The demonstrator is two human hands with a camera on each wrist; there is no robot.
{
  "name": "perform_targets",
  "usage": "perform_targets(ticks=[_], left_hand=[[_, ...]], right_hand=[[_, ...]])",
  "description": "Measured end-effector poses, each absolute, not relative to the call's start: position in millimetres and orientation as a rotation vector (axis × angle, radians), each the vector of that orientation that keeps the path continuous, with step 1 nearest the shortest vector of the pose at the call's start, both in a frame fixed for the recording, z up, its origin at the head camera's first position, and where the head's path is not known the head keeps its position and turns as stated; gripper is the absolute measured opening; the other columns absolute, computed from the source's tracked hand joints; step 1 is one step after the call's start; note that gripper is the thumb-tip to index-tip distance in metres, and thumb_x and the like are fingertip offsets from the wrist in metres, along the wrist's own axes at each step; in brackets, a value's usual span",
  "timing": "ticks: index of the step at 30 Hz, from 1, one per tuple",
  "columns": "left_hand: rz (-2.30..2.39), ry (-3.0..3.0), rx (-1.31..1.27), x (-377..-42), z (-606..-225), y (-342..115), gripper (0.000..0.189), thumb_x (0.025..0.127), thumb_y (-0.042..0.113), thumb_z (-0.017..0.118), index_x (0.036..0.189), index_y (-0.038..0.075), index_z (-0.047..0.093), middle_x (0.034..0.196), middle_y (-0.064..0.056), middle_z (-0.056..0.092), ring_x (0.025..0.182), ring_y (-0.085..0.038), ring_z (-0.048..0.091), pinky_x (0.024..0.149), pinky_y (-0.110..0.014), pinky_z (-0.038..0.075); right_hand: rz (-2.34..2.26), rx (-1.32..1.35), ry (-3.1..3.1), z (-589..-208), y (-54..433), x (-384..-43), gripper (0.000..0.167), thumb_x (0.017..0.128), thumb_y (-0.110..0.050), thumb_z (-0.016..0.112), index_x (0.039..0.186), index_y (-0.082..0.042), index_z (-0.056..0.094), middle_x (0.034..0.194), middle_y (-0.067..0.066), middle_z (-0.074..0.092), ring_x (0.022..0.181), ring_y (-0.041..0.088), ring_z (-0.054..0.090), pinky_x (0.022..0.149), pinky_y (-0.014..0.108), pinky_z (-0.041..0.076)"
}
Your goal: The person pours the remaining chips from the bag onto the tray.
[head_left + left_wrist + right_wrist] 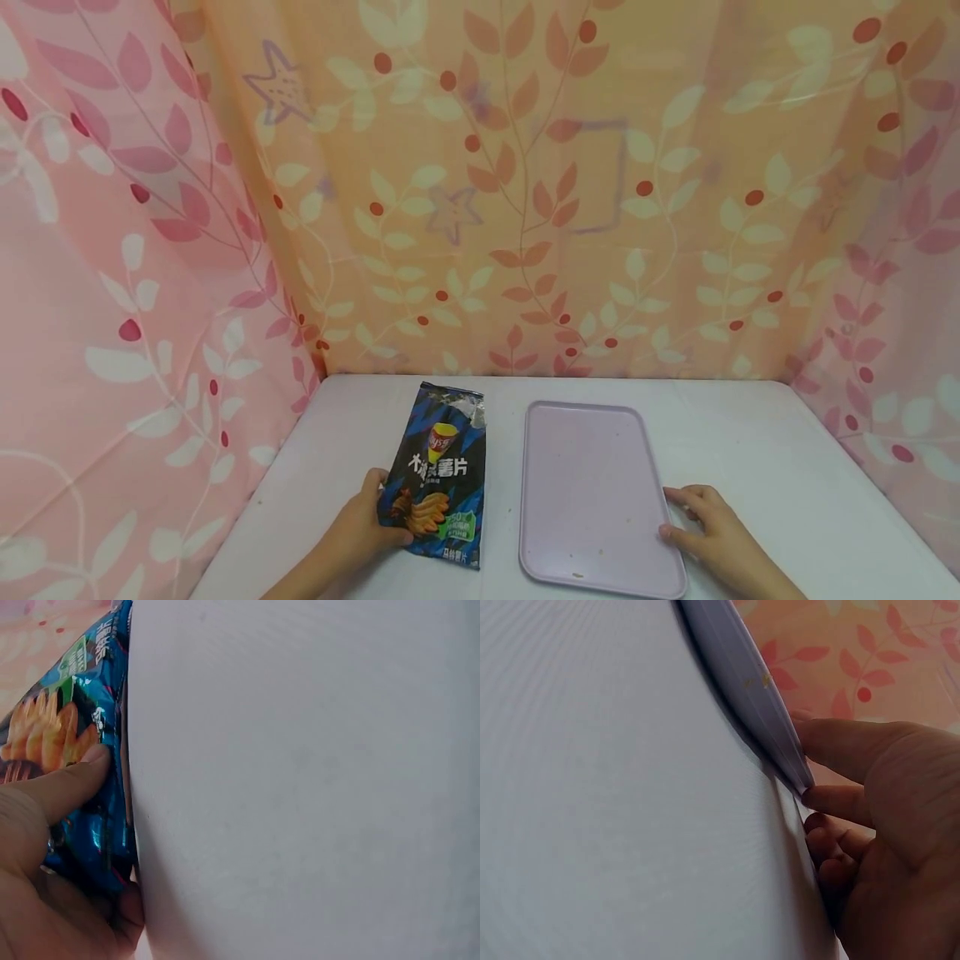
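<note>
A dark blue and black potato chip bag (438, 479) is on the left side of the white table, with a silvery patch at its upper right corner. My left hand (369, 521) grips the bag's lower left edge, the thumb across its printed front in the left wrist view. To the right lies a pale purple rectangular tray (592, 492) with a raised rim and a few crumbs. At the tray's right rim, my right hand (708, 529) has its thumb and forefinger touching the edge. The other fingers are bent below them in the right wrist view.
The white table (750, 433) narrows toward the back. An orange leaf-patterned curtain (517, 192) hangs behind it, and pink leaf-patterned cloth (112, 267) hangs along the left side. Similar pink cloth is at the right.
</note>
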State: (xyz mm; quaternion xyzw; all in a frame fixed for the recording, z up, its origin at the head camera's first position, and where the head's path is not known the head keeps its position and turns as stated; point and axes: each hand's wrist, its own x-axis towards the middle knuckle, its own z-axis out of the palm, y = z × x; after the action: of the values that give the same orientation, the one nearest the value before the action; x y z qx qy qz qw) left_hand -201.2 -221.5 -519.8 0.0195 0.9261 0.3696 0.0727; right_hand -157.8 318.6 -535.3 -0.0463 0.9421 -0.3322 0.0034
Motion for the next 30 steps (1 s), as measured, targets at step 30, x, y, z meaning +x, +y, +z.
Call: perform_targets(ticks=[30], left_hand=[[1.493, 2.496, 0.343, -201, -506, -220, 0.072, 0.083, 0.033, 0.086, 0.140, 0.017, 0.046, 0.124, -0.009, 0.070, 0.107, -0.019, 0.068, 0.102, -0.043, 0.050]], right_hand=[[-1.157, -0.212, 2.930, -538, 319, -156, 0.066, 0.088, -0.035, 0.080, 0.137, 0.004, 0.058, 0.135, 0.024, 0.047, 0.118, 0.040, 0.054, 0.092, 0.061, 0.051]])
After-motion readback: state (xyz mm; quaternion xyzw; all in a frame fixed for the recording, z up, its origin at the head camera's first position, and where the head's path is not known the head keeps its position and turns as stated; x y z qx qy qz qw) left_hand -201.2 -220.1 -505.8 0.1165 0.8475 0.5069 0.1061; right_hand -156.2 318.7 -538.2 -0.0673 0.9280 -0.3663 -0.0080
